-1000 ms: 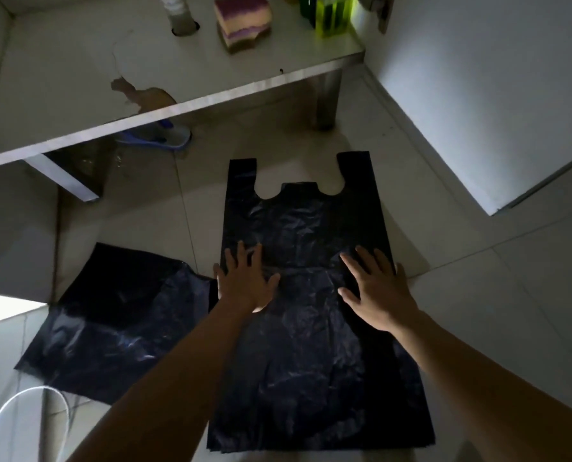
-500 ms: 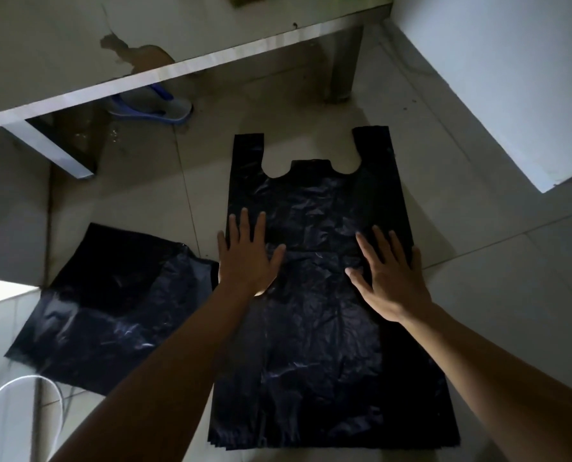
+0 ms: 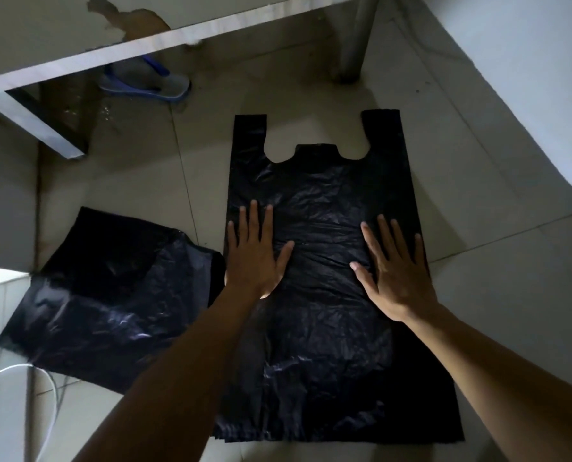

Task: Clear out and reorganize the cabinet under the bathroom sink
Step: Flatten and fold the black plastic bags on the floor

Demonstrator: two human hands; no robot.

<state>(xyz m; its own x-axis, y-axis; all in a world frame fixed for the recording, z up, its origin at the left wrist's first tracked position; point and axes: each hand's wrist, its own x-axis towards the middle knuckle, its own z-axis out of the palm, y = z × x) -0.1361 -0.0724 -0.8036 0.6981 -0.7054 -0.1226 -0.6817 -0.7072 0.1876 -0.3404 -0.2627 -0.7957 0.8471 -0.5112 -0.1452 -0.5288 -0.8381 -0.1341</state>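
A black plastic carrier bag (image 3: 321, 195) lies flat on the tiled floor, its two handles pointing away from me. My left hand (image 3: 256, 253) rests palm down on the bag's left side with fingers spread. On its right side my right hand (image 3: 394, 271) lies flat too, fingers apart. A second black bag (image 3: 108, 295) lies crumpled on the floor to the left, its edge touching the flat bag.
A pale counter edge (image 3: 164, 45) runs across the top, with a metal leg (image 3: 354, 38) at its right. A blue-strapped slipper (image 3: 144, 83) lies under it. A white wall corner (image 3: 528, 78) stands right. A thin white hose (image 3: 49, 395) curves at lower left.
Both hands have slid forward along the bag towards its handles, staying flat. The view has tilted down, so the counter top and its items have left the frame.
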